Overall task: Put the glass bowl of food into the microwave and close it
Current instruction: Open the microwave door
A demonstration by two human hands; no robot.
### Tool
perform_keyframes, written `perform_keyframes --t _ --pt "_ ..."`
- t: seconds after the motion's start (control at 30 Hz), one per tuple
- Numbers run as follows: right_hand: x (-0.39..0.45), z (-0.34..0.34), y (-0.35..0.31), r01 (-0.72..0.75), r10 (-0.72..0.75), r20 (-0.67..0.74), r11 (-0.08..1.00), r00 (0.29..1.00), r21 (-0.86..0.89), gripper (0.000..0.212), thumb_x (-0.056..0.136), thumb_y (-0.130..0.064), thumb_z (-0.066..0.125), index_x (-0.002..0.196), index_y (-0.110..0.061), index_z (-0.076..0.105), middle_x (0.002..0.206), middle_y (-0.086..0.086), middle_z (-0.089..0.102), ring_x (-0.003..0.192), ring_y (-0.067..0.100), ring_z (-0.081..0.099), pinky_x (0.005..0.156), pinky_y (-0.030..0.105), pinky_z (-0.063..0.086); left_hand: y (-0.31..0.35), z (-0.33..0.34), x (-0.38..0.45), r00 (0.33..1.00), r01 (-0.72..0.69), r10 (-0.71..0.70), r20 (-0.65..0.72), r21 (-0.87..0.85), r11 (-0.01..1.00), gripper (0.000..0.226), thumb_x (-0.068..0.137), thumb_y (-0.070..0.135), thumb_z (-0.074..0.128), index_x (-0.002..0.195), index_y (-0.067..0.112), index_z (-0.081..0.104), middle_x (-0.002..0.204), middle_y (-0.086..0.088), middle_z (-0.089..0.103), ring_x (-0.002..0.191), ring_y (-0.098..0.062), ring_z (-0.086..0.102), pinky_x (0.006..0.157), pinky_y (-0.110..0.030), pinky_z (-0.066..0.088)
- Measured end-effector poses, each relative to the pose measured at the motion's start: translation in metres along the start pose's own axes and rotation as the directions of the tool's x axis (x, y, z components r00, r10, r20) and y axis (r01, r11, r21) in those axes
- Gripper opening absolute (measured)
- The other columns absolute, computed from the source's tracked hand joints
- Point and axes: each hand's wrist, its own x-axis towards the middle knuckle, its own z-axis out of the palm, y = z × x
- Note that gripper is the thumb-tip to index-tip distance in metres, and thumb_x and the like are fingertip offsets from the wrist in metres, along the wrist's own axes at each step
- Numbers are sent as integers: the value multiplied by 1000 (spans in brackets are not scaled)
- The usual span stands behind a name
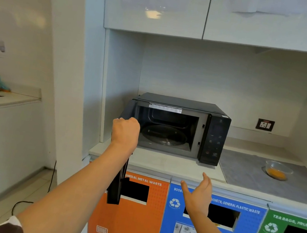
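- Hands come first: the right hand [198,197] hangs free in front of the blue bin panel [202,223], fingers spread wide and holding nothing.
- Further in, the left hand [125,132] is fisted around the top edge of the microwave door [116,186], which is swung fully out.
- Behind it the microwave [178,128] gapes, its turntable [163,136] bare.
- Farthest right, the glass bowl [278,171] of orange food sits on the bench [161,163], well apart from both hands.
- Opening looks finished; fetching is next, so the right hand must likely reach across for the bowl.
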Motion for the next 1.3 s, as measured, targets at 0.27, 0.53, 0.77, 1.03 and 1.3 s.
perform_keyframes --t 0.27,0.53,0.77,1.03,1.3 --pt "-5 2 -15 27 -27 29 1000 999 -6 81 80 -41 63 143 -13 20 152 14 26 139 32 27 111 51 30 -15 7 -5 990 114 -127 64 177 978 37 83 11 60 117 -2 51 114 -21 62 108 -33 57 97 -39 45" --pt "-8 -7 -11 27 -26 50 1000 998 -14 83 80 -42 64 143 -12 20 151 15 27 138 32 28 110 50 32 -24 27 -19 976 175 -210 64 347 922 81 92 49 38 145 -5 8 149 -26 26 137 -40 27 112 -57 16" --pt "-9 -16 -7 10 -11 90 1000 996 10 83 79 -42 64 143 -12 20 151 14 27 137 32 30 109 50 34 -47 32 -15 962 228 -264 77 310 923 84 89 49 43 146 -2 8 151 -24 23 138 -38 24 111 -58 17" --pt "-5 -22 -8 29 -32 121 999 992 29 79 82 -38 63 143 -13 20 152 13 24 137 32 31 109 48 35 -61 34 -13 965 229 -251 78 222 948 85 87 51 44 146 1 9 153 -21 21 140 -36 20 110 -62 15" --pt "-2 -29 -4 33 -36 112 999 993 36 78 82 -38 63 143 -15 21 152 11 26 136 31 33 108 47 36 -44 32 -16 973 226 -231 14 140 964 86 84 50 47 147 6 9 156 -21 9 144 -37 1 110 -64 6"
